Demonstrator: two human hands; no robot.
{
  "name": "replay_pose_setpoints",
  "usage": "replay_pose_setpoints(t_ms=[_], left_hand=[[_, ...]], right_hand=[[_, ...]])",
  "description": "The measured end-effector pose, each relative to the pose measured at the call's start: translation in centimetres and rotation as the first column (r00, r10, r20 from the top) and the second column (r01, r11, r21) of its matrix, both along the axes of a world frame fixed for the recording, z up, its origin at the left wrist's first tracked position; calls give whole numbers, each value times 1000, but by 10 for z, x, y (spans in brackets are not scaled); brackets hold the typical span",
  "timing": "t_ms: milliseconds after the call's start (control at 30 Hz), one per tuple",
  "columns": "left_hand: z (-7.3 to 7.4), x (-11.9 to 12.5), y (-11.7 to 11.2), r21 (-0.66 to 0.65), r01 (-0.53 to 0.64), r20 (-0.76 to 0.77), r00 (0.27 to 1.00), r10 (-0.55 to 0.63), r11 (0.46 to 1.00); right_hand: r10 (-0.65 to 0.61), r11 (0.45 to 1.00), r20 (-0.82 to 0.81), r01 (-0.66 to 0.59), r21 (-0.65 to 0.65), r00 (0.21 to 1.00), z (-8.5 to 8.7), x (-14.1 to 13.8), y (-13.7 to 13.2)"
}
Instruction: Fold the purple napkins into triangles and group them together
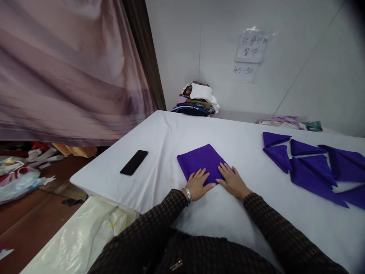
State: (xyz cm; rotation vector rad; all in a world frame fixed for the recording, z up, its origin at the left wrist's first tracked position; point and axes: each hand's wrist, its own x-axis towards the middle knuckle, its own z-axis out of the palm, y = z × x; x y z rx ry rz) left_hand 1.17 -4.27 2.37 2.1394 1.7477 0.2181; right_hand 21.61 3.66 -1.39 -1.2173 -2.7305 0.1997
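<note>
Purple cloth (pixel 202 160) lies folded square at frame centre on the white counter (pixel 159 133) — my left hand (pixel 199 184) and right hand (pixel 232 180) press flat on its near edge, fingers spread, gripping nothing. Folded purple triangles (pixel 310 167) sit at right — a black phone (pixel 134 162) at left.

My left hand (pixel 199 183) and my right hand (pixel 232 181) lie flat, side by side, on the near edge of a purple cloth (pixel 201 161) folded to a square on the white table (pixel 159 133). Far to the right of my right hand are several purple triangles (pixel 310 167). A black phone (pixel 134 162) lies left of my left hand. Beyond my fingers, at the wall, is a pile of clothes (pixel 198 99).
</note>
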Motion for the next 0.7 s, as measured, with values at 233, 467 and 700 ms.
replay_pose_setpoints(t_ms=[233, 467, 700], left_hand=[[-4, -47, 45, 157, -240, -197, 943, 269, 958], [-21, -97, 44, 150, -405, -251, 867, 431, 902], [-13, -100, 37, 207, -456, -197, 847, 493, 866]], right_hand=[[-12, 1000, 9, 12, -9, 1000, 3, -1, -1], [-18, 999, 16, 19, -28, 1000, 7, -1, -1], [-18, 999, 24, 19, -37, 1000, 4, -2, 1]])
